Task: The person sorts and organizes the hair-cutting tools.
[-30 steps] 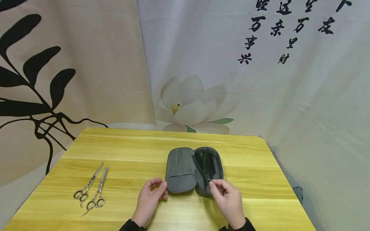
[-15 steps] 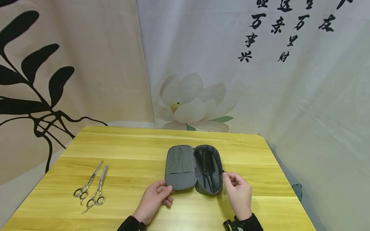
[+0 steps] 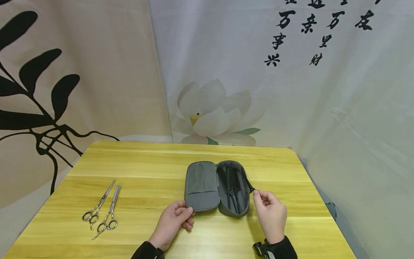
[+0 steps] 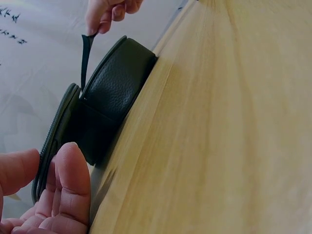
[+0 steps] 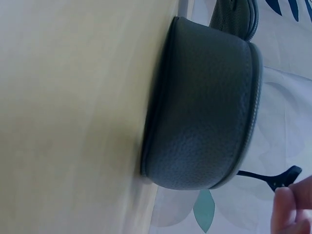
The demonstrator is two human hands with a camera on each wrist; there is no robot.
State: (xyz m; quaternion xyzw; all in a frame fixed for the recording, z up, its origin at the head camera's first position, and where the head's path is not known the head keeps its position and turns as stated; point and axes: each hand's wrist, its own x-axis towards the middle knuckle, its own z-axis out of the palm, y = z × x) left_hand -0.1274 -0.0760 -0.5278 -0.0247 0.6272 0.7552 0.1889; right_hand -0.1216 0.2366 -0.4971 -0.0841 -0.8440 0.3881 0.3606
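A dark grey zip case [image 3: 203, 202] lies unfolded on the table, its flat pocketed lid at left and its deep half at right. My left hand [image 3: 173, 220] pinches the near left corner of the lid; in the left wrist view the thumb and fingers stand on either side of that edge. Off the deep half's right rim, my right hand [image 3: 272, 213] pinches the end of a black strap [image 5: 258, 176], drawn taut out of the case. Black long tools [image 3: 230, 181] lie inside the deep half, one like a comb; the others are too dark to tell.
Two pairs of silver hairdressing scissors [image 3: 111, 208] lie side by side on the left of the wooden table [image 3: 155, 162], one with a thinning-type blade. A printed cloth backdrop [image 3: 281, 100] hangs behind the table and along its sides.
My right hand has moved the black strap from over the middle of the deep half out past its right rim, uncovering the black tools. My left hand has taken hold of the lid's corner.
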